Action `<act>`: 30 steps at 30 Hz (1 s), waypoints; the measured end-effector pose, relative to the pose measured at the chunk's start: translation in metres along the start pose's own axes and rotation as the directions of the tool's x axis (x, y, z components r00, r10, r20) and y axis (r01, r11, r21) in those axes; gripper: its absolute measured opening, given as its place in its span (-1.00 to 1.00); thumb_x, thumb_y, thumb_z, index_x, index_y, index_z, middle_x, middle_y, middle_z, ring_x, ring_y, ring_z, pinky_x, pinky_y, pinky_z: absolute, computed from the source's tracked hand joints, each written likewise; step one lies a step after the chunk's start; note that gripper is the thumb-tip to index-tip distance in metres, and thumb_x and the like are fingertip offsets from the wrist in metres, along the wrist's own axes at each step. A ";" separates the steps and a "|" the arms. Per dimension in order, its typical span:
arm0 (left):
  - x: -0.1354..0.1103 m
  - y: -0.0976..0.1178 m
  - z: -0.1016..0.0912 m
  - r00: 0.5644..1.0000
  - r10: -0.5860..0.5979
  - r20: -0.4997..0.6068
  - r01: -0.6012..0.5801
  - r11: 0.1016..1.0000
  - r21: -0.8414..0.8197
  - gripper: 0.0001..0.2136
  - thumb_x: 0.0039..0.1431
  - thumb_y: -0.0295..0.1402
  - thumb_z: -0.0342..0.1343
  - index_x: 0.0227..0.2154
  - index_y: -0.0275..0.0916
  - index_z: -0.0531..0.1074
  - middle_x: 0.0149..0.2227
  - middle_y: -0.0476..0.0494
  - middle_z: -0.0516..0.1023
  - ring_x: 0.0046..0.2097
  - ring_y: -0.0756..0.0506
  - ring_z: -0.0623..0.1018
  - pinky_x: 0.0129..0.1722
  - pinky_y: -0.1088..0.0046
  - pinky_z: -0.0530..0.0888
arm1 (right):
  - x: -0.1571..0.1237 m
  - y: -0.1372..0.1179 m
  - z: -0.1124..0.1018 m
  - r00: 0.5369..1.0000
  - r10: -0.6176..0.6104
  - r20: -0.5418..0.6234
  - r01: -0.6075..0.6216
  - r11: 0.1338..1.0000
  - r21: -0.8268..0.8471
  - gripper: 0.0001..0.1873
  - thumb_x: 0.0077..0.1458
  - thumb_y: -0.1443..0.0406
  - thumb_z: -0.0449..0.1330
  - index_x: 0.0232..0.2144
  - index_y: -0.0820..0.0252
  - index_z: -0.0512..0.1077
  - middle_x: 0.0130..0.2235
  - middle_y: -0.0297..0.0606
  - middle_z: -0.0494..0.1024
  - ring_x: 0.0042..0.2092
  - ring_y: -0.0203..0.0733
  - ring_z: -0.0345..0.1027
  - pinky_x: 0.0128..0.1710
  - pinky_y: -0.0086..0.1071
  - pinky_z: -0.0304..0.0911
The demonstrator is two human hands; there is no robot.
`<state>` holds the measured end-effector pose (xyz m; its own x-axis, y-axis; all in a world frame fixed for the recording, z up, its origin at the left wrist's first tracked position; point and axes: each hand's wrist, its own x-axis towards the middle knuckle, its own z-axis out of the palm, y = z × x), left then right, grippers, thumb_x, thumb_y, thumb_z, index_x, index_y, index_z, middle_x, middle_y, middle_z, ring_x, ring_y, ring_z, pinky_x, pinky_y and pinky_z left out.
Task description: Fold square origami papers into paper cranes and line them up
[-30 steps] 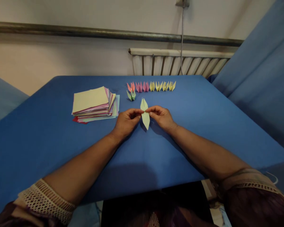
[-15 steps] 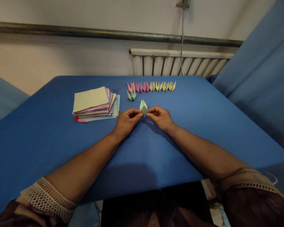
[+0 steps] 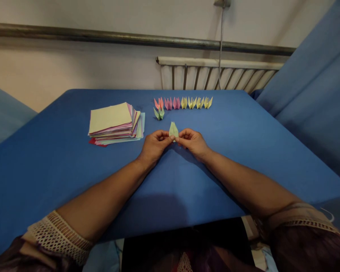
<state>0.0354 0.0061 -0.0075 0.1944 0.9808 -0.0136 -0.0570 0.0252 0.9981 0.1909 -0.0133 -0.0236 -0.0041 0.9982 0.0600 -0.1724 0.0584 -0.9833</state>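
Observation:
Between my two hands is a small folded piece of pale green paper (image 3: 173, 129), its pointed end up and a split running down from the tip. My left hand (image 3: 157, 145) pinches its lower left edge between thumb and fingers. On the other side, my right hand (image 3: 193, 143) pinches the lower right edge, and the two thumb tips nearly meet at the bottom. Just beyond stands a green origami crane (image 3: 159, 113). Behind it is a row of several cranes: an orange-pink one (image 3: 158, 103), pink ones (image 3: 168, 103) and yellow ones (image 3: 192, 103).
A stack of coloured paper sheets (image 3: 110, 119), pale yellow on top, lies left of my hands. Everything rests on a blue-covered table (image 3: 235, 132). Behind it are a radiator (image 3: 204, 71) and a wall pipe (image 3: 116, 39). A blue curtain (image 3: 314, 75) hangs on the right.
The green paper now faces me flatter and shows more of its front. My thumbs have come closer together over its lower edge. The view has shifted slightly.

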 end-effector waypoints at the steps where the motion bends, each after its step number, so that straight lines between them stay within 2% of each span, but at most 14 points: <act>1: 0.000 0.000 0.000 1.000 -0.009 -0.004 0.009 1.000 -0.001 -0.62 -0.29 -0.14 0.45 -0.50 -0.28 0.45 -0.53 0.04 0.47 -0.47 0.04 0.44 -0.39 0.49 0.38 | -0.001 0.000 0.000 1.000 0.009 0.008 -0.009 1.000 0.001 -0.68 -0.19 0.12 0.41 -0.52 0.16 0.38 -0.59 -0.46 0.42 -0.56 -0.41 0.20 -0.54 -0.46 0.10; 7: -0.001 -0.001 0.000 0.999 -0.044 0.020 0.044 0.999 0.007 -0.62 -0.12 -0.03 0.35 -0.56 -0.27 0.45 -0.59 0.02 0.41 -0.52 0.03 0.40 -0.45 0.48 0.36 | -0.001 0.001 0.000 0.998 0.045 0.045 -0.045 0.999 0.002 -0.69 -0.19 0.14 0.39 -0.55 0.15 0.35 -0.62 -0.47 0.39 -0.59 -0.42 0.15 -0.58 -0.47 0.03; 9: 0.000 -0.001 0.001 1.000 -0.026 0.015 0.026 1.000 0.004 -0.62 -0.13 -0.02 0.36 -0.54 -0.27 0.46 -0.57 0.03 0.42 -0.51 0.04 0.39 -0.45 0.49 0.34 | -0.001 0.000 0.000 0.999 0.037 0.037 -0.038 0.999 0.004 -0.69 -0.18 0.15 0.39 -0.55 0.15 0.35 -0.63 -0.48 0.39 -0.58 -0.41 0.17 -0.57 -0.47 0.04; 13: -0.001 0.001 0.001 0.999 -0.022 0.042 0.022 1.000 -0.009 -0.60 -0.29 -0.12 0.46 -0.47 -0.28 0.48 -0.51 0.04 0.48 -0.49 0.05 0.39 -0.46 0.53 0.31 | -0.002 -0.002 0.002 0.997 0.013 0.078 -0.012 1.000 -0.007 -0.69 -0.19 0.15 0.39 -0.57 0.16 0.34 -0.61 -0.49 0.39 -0.57 -0.42 0.19 -0.53 -0.47 0.10; 17: 0.001 0.002 -0.001 0.998 -0.037 0.047 0.037 0.999 0.001 -0.62 -0.16 -0.07 0.39 -0.58 -0.28 0.42 -0.62 0.06 0.37 -0.58 0.08 0.28 -0.56 0.53 0.22 | -0.002 -0.001 0.004 0.991 -0.001 0.134 0.005 0.999 -0.037 -0.67 -0.21 0.15 0.41 -0.58 0.16 0.35 -0.60 -0.49 0.39 -0.56 -0.43 0.20 -0.50 -0.44 0.14; 21: 0.004 -0.001 -0.003 0.994 -0.070 0.083 0.074 0.996 -0.055 -0.58 -0.03 0.05 0.28 -0.53 -0.28 0.46 -0.55 -0.03 0.45 -0.51 0.04 0.40 -0.49 0.51 0.36 | 0.000 0.000 0.003 0.997 0.001 0.083 0.001 0.999 -0.034 -0.65 -0.22 0.12 0.42 -0.57 0.15 0.34 -0.61 -0.50 0.38 -0.56 -0.42 0.19 -0.51 -0.44 0.14; 23: 0.005 -0.001 -0.003 0.991 -0.091 0.095 0.100 0.991 -0.090 -0.60 -0.10 -0.01 0.35 -0.46 -0.29 0.49 -0.49 -0.03 0.49 -0.46 0.03 0.46 -0.42 0.49 0.43 | 0.001 0.001 0.001 0.999 -0.004 0.037 0.004 1.000 -0.025 -0.65 -0.21 0.11 0.41 -0.56 0.15 0.34 -0.62 -0.50 0.38 -0.57 -0.41 0.19 -0.51 -0.45 0.14; 26: 0.003 -0.001 -0.002 0.989 -0.121 0.088 0.131 0.984 -0.116 -0.62 -0.26 -0.22 0.47 -0.42 -0.29 0.48 -0.48 0.00 0.50 -0.45 0.03 0.50 -0.38 0.49 0.48 | 0.002 0.002 -0.002 1.000 -0.017 -0.014 0.017 1.000 -0.006 -0.65 -0.21 0.10 0.41 -0.54 0.14 0.35 -0.61 -0.49 0.38 -0.56 -0.41 0.19 -0.50 -0.44 0.15; 30: 0.003 0.000 -0.001 0.987 -0.142 0.081 0.152 0.980 -0.131 -0.66 -0.17 -0.21 0.43 -0.42 -0.32 0.48 -0.49 -0.03 0.51 -0.46 0.03 0.53 -0.41 0.50 0.48 | 0.003 0.003 -0.002 1.000 -0.015 -0.021 0.015 1.000 0.017 -0.65 -0.19 0.07 0.40 -0.52 0.14 0.37 -0.61 -0.48 0.39 -0.55 -0.38 0.22 -0.49 -0.43 0.16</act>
<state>0.0345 0.0091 -0.0081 0.2788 0.9485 -0.1506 -0.1544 0.1990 0.9678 0.1923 -0.0099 -0.0271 0.0192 0.9973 0.0708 -0.1889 0.0732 -0.9793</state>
